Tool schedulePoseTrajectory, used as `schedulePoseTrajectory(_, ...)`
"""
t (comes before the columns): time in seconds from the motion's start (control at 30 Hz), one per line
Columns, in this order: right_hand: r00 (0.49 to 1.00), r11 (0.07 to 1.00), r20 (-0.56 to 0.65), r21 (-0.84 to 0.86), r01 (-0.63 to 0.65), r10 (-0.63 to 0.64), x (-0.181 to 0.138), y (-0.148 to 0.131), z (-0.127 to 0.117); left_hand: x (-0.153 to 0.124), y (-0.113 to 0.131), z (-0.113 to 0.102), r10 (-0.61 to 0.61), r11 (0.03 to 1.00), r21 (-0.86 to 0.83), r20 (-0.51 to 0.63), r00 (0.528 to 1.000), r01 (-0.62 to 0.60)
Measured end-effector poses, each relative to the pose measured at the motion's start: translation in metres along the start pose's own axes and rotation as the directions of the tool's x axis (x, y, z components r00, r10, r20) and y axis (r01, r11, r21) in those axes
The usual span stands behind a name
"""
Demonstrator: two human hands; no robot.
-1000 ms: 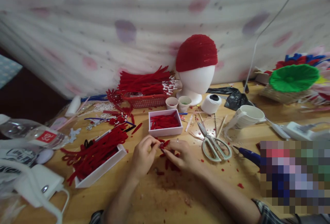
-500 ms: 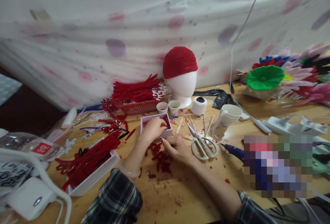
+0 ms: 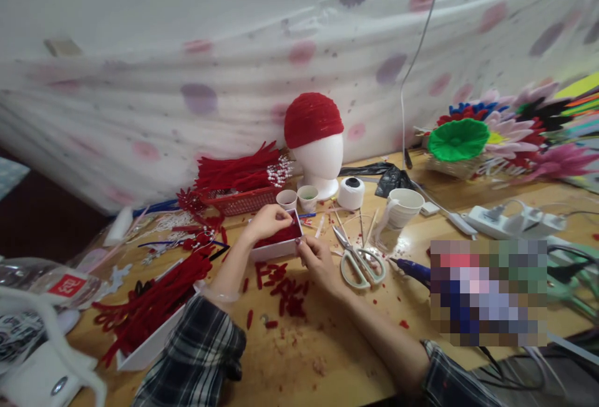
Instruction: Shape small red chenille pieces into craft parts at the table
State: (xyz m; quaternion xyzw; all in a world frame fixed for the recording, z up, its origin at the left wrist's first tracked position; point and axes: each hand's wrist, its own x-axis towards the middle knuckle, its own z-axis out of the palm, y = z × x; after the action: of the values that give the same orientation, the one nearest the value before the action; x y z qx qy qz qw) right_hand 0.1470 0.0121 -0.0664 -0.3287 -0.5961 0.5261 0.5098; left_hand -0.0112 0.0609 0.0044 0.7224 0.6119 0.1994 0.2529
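My left hand [image 3: 266,221] reaches into a small white box [image 3: 277,248] of red pipe-cleaner pieces, its fingers curled over the contents. Whether they grip a piece is hidden. Just in front of the box's right corner, my right hand [image 3: 317,258] rests on the wooden table [image 3: 327,357] with fingers pinched on something I cannot make out. Short red pieces [image 3: 281,282] lie scattered on the wood between my forearms.
Scissors [image 3: 358,263] lie right of my right hand, a blue glue gun [image 3: 412,268] beyond. A foam head with a red cap [image 3: 314,145], thread spool [image 3: 350,193], two small cups [image 3: 297,197], a white mug [image 3: 402,206] and a red basket [image 3: 243,198] stand behind. A long box of red stems [image 3: 150,313] sits left.
My left hand left the right hand and reached forward into the small white box. The right hand followed toward the box. The view swung right.
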Motion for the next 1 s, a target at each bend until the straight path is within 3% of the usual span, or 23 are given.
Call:
schedulePoseTrajectory(0.07,0.997,0.983,0.016,0.165,-0.083,0.081,0.002,-0.002,0.001,-0.016,0.000,-0.006,-0.034,0.994,-0.108,-0.073,0.997,0.026)
schedulePoseTrajectory(0.13,0.983,0.941,0.105,0.288,-0.177,0.153,0.004,-0.004,0.002,-0.036,0.002,-0.005,-0.130,0.917,-0.391,-0.110,0.985,0.077)
schedulePoseTrajectory(0.23,0.938,0.901,0.259,0.309,-0.305,0.229,0.003,-0.004,0.004,-0.067,0.004,0.010,-0.189,0.804,-0.591,-0.152,0.970,0.064)
schedulePoseTrajectory(0.33,0.913,0.883,0.304,0.297,-0.363,0.273,-0.001,-0.004,0.007,-0.090,0.002,0.030,-0.258,0.708,-0.702,-0.155,0.954,0.077)
schedulePoseTrajectory(0.47,0.859,0.813,0.361,0.328,-0.482,0.364,-0.007,-0.002,0.012,-0.107,-0.007,0.044,-0.174,0.673,-0.739,-0.173,0.970,-0.011)
schedulePoseTrajectory(0.6,0.829,0.774,0.374,0.334,-0.539,0.416,-0.010,0.000,0.015,-0.116,-0.013,0.046,-0.033,0.805,-0.580,-0.254,0.967,-0.125)
schedulePoseTrajectory(0.7,0.823,0.773,0.360,0.316,-0.550,0.439,-0.009,0.003,0.014,-0.118,-0.017,0.046,-0.030,0.839,-0.526,-0.302,0.953,-0.140)
schedulePoseTrajectory(0.9,0.815,0.790,0.382,0.274,-0.549,0.435,-0.011,0.002,0.013,-0.118,-0.021,0.057,-0.133,0.697,-0.673,-0.461,0.877,-0.248)
schedulePoseTrajectory(1.0,0.824,0.832,0.396,0.215,-0.511,0.404,-0.013,-0.002,0.013,-0.118,-0.021,0.063,-0.210,0.606,-0.752,-0.464,0.860,-0.258)
